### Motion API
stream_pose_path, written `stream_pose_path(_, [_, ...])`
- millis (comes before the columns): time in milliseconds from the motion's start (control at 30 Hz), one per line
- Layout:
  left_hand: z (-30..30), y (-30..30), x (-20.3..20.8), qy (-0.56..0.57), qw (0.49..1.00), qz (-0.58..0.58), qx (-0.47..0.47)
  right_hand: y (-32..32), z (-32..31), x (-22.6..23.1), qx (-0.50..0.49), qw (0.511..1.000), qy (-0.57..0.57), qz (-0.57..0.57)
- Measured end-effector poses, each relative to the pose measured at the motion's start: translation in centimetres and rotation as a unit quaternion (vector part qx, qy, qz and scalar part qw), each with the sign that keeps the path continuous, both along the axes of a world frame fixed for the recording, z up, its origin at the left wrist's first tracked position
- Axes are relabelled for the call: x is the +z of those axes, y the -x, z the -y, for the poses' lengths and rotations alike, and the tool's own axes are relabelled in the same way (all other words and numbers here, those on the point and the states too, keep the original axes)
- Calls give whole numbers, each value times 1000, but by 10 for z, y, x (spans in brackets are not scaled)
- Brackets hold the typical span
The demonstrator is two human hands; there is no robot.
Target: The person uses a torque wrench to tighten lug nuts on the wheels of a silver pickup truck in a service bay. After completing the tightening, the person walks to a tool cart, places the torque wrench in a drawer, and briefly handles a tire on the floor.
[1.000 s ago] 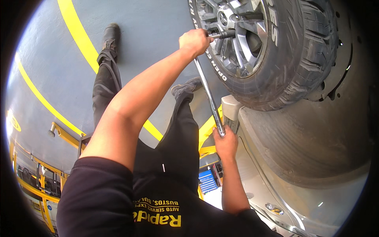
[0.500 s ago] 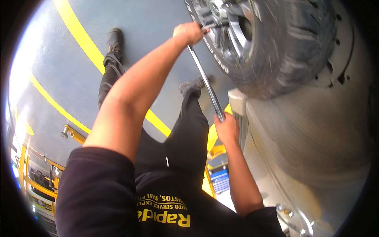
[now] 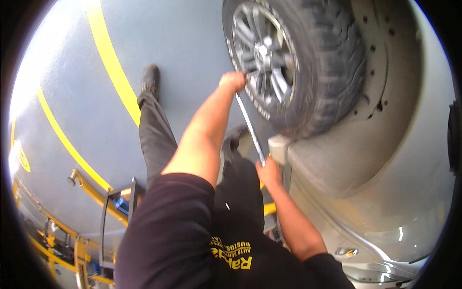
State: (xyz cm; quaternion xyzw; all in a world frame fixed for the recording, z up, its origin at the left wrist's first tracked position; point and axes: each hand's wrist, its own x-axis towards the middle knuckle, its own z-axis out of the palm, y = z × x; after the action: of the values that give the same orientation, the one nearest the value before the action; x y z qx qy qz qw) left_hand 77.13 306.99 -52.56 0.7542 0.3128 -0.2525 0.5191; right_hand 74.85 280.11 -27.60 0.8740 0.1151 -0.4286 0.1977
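My left hand is closed around the head end of a long chrome socket wrench, beside the lower spokes of the wheel. From that fist a short shaft points into the wheel; its far tip is too blurred to make out. My right hand grips the other end of the wrench handle, lower and nearer to me. The wheel has silver and dark spokes and a chunky black tyre with pale sidewall lettering. It sits in the arch of a silver-beige vehicle.
The vehicle's body panel curves along my right side. My shoes stand apart on the grey floor with its yellow lines. Yellow metal arms and a dark stand are at the lower left.
My view has shifted, so the wheel shows lower and more fully. Both hands keep their hold on the wrench, whose slant is much the same.
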Motion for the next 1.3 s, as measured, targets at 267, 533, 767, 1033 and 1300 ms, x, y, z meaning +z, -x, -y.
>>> stream_pose_path(267, [-73, 270, -14, 86, 988, -104, 75, 58, -131, 92, 178, 958, -27, -224])
stream_pose_path(533, [-291, 616, 263, 271, 739, -16, 616, 184, -426, 196, 288, 863, -10, -414])
stream_pose_path(767, [-404, 666, 358, 225, 629, 4, 744, 180, -638, 195, 513, 762, -101, -382])
stream_pose_path(1033, [-504, 675, 348, 232, 532, -103, 807, 188, -905, 223, 603, 673, -75, -421])
stream_pose_path(1300, [-841, 600, 394, 194, 564, -43, 801, 129, -1270, 324, 588, 683, -23, -432])
